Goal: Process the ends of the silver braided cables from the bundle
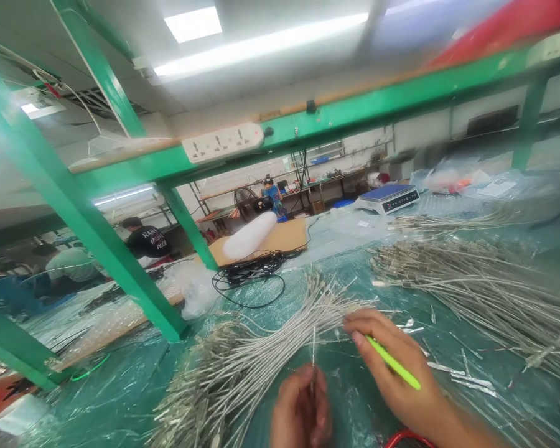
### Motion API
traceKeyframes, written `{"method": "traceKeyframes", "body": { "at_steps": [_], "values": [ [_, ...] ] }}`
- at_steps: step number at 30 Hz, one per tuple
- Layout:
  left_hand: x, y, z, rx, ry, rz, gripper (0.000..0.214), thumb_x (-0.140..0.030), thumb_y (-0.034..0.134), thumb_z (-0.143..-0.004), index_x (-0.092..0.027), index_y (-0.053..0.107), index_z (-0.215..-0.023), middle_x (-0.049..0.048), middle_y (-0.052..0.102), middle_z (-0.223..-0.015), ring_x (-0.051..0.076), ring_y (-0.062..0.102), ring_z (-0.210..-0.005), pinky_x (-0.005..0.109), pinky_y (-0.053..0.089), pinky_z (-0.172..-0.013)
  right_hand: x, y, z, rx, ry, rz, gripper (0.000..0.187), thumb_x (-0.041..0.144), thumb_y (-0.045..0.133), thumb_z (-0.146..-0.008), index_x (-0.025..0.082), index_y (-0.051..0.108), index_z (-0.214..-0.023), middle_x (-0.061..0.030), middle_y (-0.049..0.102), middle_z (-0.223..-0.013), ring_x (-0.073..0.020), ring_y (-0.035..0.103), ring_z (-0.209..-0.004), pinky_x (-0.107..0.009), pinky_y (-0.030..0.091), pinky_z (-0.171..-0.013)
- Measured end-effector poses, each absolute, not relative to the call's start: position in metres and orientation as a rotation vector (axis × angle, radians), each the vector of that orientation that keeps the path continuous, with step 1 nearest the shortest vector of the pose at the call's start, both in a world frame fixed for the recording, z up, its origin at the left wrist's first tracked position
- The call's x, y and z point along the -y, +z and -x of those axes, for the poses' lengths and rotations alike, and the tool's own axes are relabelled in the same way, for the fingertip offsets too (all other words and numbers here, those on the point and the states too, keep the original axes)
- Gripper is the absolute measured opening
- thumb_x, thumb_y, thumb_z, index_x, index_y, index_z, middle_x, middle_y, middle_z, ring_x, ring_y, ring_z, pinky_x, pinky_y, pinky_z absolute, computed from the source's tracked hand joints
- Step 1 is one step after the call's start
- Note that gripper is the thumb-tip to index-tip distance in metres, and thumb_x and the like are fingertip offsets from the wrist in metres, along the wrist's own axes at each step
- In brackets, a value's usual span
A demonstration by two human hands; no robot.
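Note:
My left hand (301, 407) is closed, its thumb and fingers pinching a thin silvery cable (314, 345) that stands nearly upright. To its right, my right hand (396, 367) has a slim neon-yellow pen-like tool (392, 363) tucked between thumb and palm. The tool's tip is hidden, so its kind cannot be made out. The right fingertips reach toward a bundle of silver braided cables (280, 336), fanned out at both ends; whether they touch it is unclear. Cut silvery scraps (473, 381) lie beside the right hand.
A larger cable pile (476, 292) covers the right side. Behind are a digital scale (387, 198), black cables (254, 267) and clear plastic bags (193, 289). Green posts (98, 230) and a rail with a power strip (224, 142) frame the bench. Several people sit farther back.

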State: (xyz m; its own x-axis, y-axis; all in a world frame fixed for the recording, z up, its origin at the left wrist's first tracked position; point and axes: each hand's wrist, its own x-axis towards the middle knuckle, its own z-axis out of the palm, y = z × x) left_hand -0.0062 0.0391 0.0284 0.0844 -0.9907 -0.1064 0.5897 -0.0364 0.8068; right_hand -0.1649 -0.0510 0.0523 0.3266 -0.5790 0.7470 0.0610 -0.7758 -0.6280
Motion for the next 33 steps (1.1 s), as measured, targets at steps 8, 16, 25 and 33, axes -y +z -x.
{"method": "traceKeyframes", "body": {
  "at_steps": [8, 16, 25, 33],
  "values": [
    [-0.039, 0.025, 0.006, 0.698, -1.193, -1.028, 0.039, -0.049, 0.059, -0.081, -0.015, 0.058, -0.062, -0.0045, 0.043, -0.04, 0.005, 0.024, -0.033, 0.02, 0.013, -0.034, 0.026, 0.062, 0.16, -0.128, -1.209, 2.149, 0.022, 0.006, 0.047, -0.087, 0.017, 0.065, -0.093, -0.0083, 0.064, -0.083, -0.0186, 0.063, -0.076, -0.03, 0.054, -0.068],
    [-0.039, 0.027, 0.007, 0.741, -1.161, -1.067, 0.04, -0.049, 0.056, -0.082, -0.017, 0.053, -0.058, -0.0046, 0.041, -0.039, 0.006, 0.022, -0.033, 0.021, 0.012, -0.034, 0.027, 0.064, 0.159, -0.174, -1.19, 2.115, 0.021, 0.008, 0.045, -0.088, 0.016, 0.065, -0.086, -0.0093, 0.062, -0.08, -0.0189, 0.062, -0.074, -0.031, 0.052, -0.065],
    [-0.042, 0.03, 0.014, 0.699, -1.142, -1.086, 0.037, -0.043, 0.053, -0.085, -0.016, 0.055, -0.06, -0.0052, 0.04, -0.038, 0.005, 0.022, -0.032, 0.021, 0.009, -0.035, 0.028, 0.063, 0.16, -0.175, -1.211, 2.128, 0.021, 0.01, 0.044, -0.089, 0.016, 0.063, -0.086, -0.0088, 0.062, -0.078, -0.0188, 0.061, -0.073, -0.03, 0.052, -0.065],
    [-0.042, 0.031, 0.014, 0.751, -1.169, -1.161, 0.038, -0.049, 0.057, -0.082, -0.016, 0.062, -0.065, -0.004, 0.045, -0.037, 0.005, 0.022, -0.031, 0.022, 0.01, -0.035, 0.03, 0.056, 0.155, -0.217, -1.293, 2.105, 0.02, 0.008, 0.043, -0.092, 0.018, 0.06, -0.096, -0.0075, 0.062, -0.086, -0.0187, 0.062, -0.081, -0.03, 0.053, -0.071]
  ]
}}
